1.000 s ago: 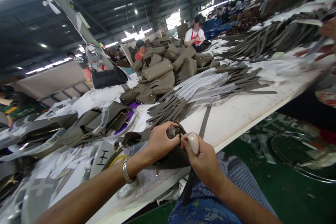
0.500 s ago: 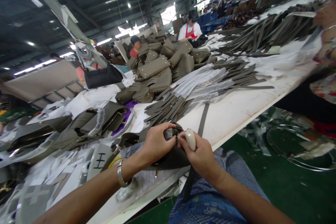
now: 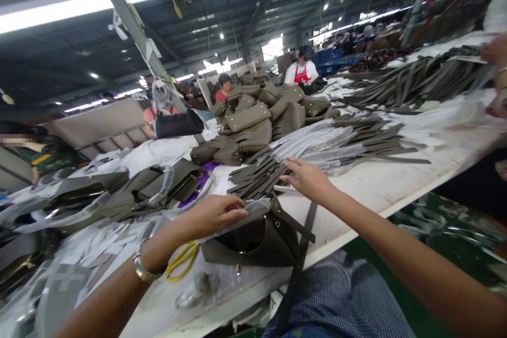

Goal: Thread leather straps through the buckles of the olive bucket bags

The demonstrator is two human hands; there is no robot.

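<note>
An olive-grey handbag (image 3: pixel 253 243) sits at the table's near edge with its mouth gaping and a small gold clasp hanging at the front. My left hand (image 3: pixel 216 216) is beside its plastic-wrapped top, fingers loosely stretched; whether they touch the wrap I cannot tell. Farther right, my right hand (image 3: pixel 307 177) reaches over the table with fingers apart, close to a pile of flat olive straps (image 3: pixel 257 175). Just below that hand lies a pale handle-like object (image 3: pixel 283 188), partly covered. One strap (image 3: pixel 295 222) sticks out from the bag's right side.
Yellow-handled scissors (image 3: pixel 182 263) and a small clear plastic bag (image 3: pixel 198 289) lie left of the handbag. A heap of olive bags (image 3: pixel 249 116) stands farther back. More handbags (image 3: pixel 150 187) spread leftward. Co-workers (image 3: pixel 301 71) sit across the table; another person's hand (image 3: pixel 497 55) is at right.
My right hand has left the bag, moving up and right, and the white-handled tool is no longer in it. My left hand has loosened and drawn left. The camera view has tilted upward.
</note>
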